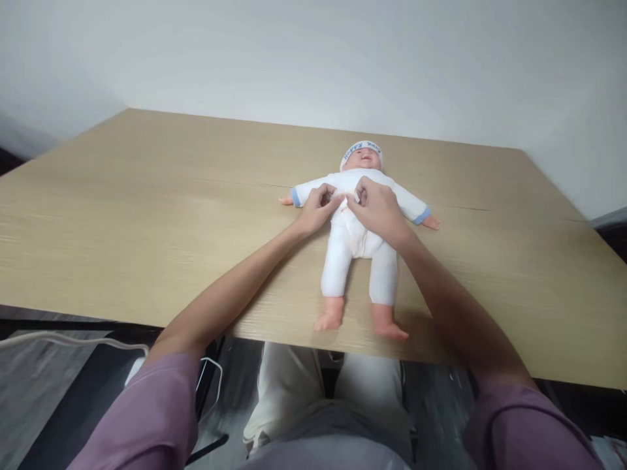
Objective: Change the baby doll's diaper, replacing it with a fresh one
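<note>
A baby doll [336, 261] in a white outfit with blue cuffs lies on its back on the table, its feet towards me. Its white headband [362, 149] carries blue lettering. Over the doll's belly, my left hand [315, 210] is closed in a pinch on the white fabric [345, 207]. Close beside it, my right hand [377, 205] also pinches, with a small white edge showing between thumb and fingers. The fingertips of both hands nearly meet, and the hands partly cover the doll's middle.
The wooden table [147, 228] stretches wide to both sides, with a pale wall [313, 59] behind it. Below its front edge are my legs [289, 385]. A pale cable [73, 339] runs at the lower left beside a dark surface.
</note>
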`<state>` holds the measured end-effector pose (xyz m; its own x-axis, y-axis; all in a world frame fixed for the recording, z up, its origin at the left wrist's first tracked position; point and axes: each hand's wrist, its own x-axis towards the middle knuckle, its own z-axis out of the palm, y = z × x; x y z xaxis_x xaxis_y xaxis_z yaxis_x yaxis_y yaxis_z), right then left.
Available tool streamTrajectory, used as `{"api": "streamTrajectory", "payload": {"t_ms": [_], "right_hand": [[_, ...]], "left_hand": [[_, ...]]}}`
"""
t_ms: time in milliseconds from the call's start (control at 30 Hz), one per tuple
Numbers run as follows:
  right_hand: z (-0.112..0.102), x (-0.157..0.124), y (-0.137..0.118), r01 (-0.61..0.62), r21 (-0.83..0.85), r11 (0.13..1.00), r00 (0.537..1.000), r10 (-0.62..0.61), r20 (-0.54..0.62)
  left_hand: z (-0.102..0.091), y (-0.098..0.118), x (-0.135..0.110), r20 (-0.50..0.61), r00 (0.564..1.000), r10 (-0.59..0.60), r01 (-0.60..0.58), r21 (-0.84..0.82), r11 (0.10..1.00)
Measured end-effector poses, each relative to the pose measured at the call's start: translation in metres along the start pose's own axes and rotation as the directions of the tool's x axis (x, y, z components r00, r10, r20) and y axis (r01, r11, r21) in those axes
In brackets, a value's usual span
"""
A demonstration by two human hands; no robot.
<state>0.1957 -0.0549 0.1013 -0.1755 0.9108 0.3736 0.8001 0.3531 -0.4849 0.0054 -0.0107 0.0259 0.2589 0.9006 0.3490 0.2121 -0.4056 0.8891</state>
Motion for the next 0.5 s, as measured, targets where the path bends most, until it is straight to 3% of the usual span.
{"api": "streamTrajectory", "payload": {"t_ms": [100, 200, 300, 367, 433, 500], "right_hand": [[0.002, 0.001, 0.006, 0.030, 0.088, 0.996, 0.999, -0.025, -0.048], [0.001, 0.001, 0.010, 0.082, 0.114, 0.990, 0.985, -0.064, -0.159], [-0.007, -0.009, 0.006, 0.133, 0.080, 0.988, 0.957, -0.107, -0.269], [-0.016, -0.028, -0.001, 0.165, 0.052, 0.985, 0.943, -0.143, -0.301], [-0.025, -0.054, -0.009, 0.195, 0.053, 0.979, 0.941, -0.172, -0.292], [-0.032, -0.085, -0.013, 0.203, 0.118, 0.972, 0.958, -0.173, -0.230]], "left_hand": [[0.001, 0.002, 0.002, -0.023, 1.000, 0.012, -0.011, 0.009, 1.000], [0.003, 0.011, -0.001, -0.113, 0.993, -0.025, 0.039, 0.126, 0.991], [0.003, 0.030, -0.014, -0.231, 0.971, -0.059, 0.108, 0.206, 0.972], [0.000, 0.049, -0.030, -0.246, 0.969, -0.006, 0.063, 0.224, 0.973], [-0.003, 0.071, -0.050, -0.174, 0.980, 0.098, -0.056, 0.235, 0.970], [-0.005, 0.089, -0.070, 0.033, 0.984, 0.172, -0.175, 0.234, 0.956]]}}
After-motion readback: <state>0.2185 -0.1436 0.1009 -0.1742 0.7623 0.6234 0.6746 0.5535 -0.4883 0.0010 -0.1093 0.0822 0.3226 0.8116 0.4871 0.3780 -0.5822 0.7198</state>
